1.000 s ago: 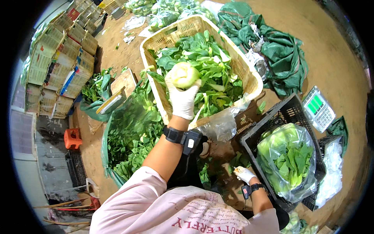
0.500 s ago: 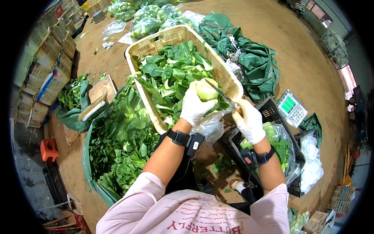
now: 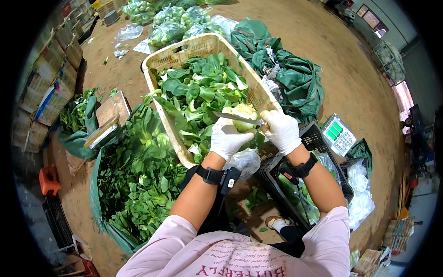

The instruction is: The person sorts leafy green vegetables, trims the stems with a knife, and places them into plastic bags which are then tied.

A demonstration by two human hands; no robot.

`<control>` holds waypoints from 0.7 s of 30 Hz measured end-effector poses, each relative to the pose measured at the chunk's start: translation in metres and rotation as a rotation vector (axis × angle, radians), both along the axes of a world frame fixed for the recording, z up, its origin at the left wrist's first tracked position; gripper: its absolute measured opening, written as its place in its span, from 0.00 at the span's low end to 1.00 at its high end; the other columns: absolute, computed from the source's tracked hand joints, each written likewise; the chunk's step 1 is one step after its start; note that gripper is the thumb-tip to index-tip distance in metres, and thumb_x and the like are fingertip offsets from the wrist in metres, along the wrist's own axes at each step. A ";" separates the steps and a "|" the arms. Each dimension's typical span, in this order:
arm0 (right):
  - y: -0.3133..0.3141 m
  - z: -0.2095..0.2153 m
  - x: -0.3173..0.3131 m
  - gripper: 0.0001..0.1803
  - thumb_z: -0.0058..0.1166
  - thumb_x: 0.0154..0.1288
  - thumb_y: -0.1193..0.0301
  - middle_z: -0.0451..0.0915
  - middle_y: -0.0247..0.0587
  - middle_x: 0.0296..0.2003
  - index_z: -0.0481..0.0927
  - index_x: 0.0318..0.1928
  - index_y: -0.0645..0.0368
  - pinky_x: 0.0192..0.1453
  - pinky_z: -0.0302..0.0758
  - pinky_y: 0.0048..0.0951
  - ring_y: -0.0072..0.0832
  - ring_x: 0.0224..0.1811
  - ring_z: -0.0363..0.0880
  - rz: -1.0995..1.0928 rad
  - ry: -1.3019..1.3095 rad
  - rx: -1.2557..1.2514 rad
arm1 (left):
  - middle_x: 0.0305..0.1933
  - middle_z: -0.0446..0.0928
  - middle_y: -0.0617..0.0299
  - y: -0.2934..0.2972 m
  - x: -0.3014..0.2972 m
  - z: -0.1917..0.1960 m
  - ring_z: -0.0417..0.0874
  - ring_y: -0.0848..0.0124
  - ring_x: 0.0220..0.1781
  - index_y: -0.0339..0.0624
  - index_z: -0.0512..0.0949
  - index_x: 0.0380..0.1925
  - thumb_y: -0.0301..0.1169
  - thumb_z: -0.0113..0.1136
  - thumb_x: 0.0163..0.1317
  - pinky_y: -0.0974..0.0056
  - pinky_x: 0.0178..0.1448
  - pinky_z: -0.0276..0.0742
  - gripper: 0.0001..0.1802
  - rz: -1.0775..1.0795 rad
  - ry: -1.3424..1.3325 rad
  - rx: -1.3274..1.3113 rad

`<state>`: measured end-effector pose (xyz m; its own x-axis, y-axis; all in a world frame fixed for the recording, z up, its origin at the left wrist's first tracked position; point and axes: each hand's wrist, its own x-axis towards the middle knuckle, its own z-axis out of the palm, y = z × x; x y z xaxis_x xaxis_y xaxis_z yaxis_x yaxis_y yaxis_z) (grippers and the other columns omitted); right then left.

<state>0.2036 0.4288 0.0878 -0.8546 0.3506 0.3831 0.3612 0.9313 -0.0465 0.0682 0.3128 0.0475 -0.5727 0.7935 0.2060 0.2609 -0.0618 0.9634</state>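
Observation:
My left hand (image 3: pixel 227 138), in a white glove, holds a rounded, pale green vegetable head (image 3: pixel 245 113) over the near right part of a cream plastic crate (image 3: pixel 161 111). My gloved right hand (image 3: pixel 282 132) is closed on the handle of a knife (image 3: pixel 235 118). The blade points left and lies across the near side of the vegetable head, close to my left thumb. Leafy bok choy (image 3: pixel 203 87) fills the crate below. Beneath my hands hangs a crumpled clear plastic bag (image 3: pixel 244 161).
To the left, a green sack (image 3: pixel 94 189) holds more leafy greens. At the right stand a black crate (image 3: pixel 272 177) with bagged vegetables, a digital scale (image 3: pixel 338 135) and white plastic bags (image 3: pixel 361 194). Green tarpaulin (image 3: pixel 300 81) is heaped beyond the cream crate. Stacked crates (image 3: pixel 46 87) line the far left.
My right hand has shifted left and turned, bringing the blade from the top right of the vegetable head to lie across its near side. My left hand still holds the head.

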 end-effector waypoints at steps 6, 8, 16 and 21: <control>0.009 -0.019 -0.012 0.10 0.57 0.49 0.71 0.76 0.39 0.25 0.74 0.35 0.49 0.29 0.75 0.39 0.41 0.28 0.78 -0.057 0.059 -0.016 | 0.41 0.80 0.58 -0.002 0.001 0.007 0.81 0.68 0.42 0.39 0.74 0.45 0.32 0.71 0.40 0.67 0.50 0.76 0.29 0.081 -0.022 0.068; 0.010 -0.023 -0.020 0.07 0.56 0.52 0.69 0.76 0.40 0.23 0.72 0.32 0.51 0.29 0.75 0.40 0.41 0.26 0.79 -0.075 0.036 -0.027 | 0.40 0.80 0.55 0.004 -0.006 -0.011 0.82 0.64 0.43 0.39 0.74 0.45 0.35 0.70 0.42 0.65 0.49 0.76 0.28 0.081 -0.017 0.037; 0.015 -0.006 -0.042 0.03 0.50 0.58 0.70 0.82 0.45 0.29 0.75 0.34 0.51 0.35 0.77 0.42 0.43 0.33 0.82 -0.237 -0.214 -0.092 | 0.34 0.78 0.46 0.003 -0.015 -0.002 0.81 0.49 0.37 0.37 0.67 0.38 0.47 0.72 0.35 0.54 0.42 0.77 0.35 0.272 0.148 -0.205; 0.085 -0.043 0.007 0.10 0.49 0.62 0.67 0.84 0.45 0.35 0.83 0.40 0.49 0.39 0.79 0.43 0.44 0.37 0.84 -0.511 -0.508 -0.131 | 0.40 0.79 0.51 -0.002 0.000 0.006 0.81 0.54 0.40 0.40 0.69 0.46 0.36 0.77 0.32 0.56 0.47 0.77 0.38 0.026 0.085 0.207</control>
<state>0.2108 0.5140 0.0444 -0.6329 0.7691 -0.0891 0.7561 0.6388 0.1426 0.0683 0.3113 0.0534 -0.5660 0.7144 0.4114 0.3447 -0.2483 0.9053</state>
